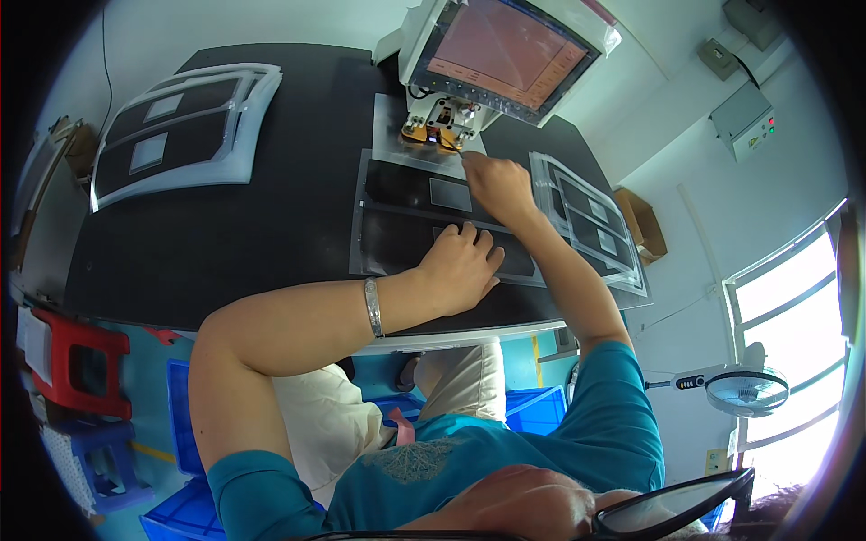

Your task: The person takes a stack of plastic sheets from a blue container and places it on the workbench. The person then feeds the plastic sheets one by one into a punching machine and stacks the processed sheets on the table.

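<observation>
On the desk (pixel 225 243), a black sheet (pixel 392 243) lies at six o'clock from the machine head (pixel 451 115). The left hand (pixel 457 272) rests on it, grip loosely spread, holding nothing visible. The right hand (pixel 499 187), at one o'clock from the left, curls near the machine head; what its grip holds, I cannot tell.

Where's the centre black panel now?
Head view, centre: the black panel lies on the black table, just in front of the silvery plate under the machine, partly covered by the left hand.
</observation>
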Tool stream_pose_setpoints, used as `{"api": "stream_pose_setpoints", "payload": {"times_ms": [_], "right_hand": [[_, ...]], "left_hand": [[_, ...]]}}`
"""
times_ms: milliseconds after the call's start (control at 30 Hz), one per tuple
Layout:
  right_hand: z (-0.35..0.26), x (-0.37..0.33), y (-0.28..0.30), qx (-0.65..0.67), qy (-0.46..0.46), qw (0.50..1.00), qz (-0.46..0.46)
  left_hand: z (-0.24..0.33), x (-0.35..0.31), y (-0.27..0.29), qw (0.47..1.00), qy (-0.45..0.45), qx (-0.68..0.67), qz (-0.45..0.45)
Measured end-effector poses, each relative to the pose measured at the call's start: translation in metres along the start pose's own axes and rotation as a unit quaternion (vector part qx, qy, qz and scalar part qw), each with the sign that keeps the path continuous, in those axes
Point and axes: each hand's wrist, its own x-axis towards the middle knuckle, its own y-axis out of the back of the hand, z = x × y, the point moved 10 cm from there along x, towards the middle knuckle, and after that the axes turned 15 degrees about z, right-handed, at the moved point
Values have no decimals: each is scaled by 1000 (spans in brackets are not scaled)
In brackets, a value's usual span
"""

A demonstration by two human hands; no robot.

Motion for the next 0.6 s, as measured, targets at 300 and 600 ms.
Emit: {"api": "stream_pose_setpoints", "payload": {"times_ms": [300,600], "right_hand": [[-5,22,-49,-51,26,998,38],[-7,24,-61,-57,31,996,62]], "left_hand": [[-2,1,-4,1000,7,-11,-26],[-5,6,-9,999,15,-16,-38]]}}
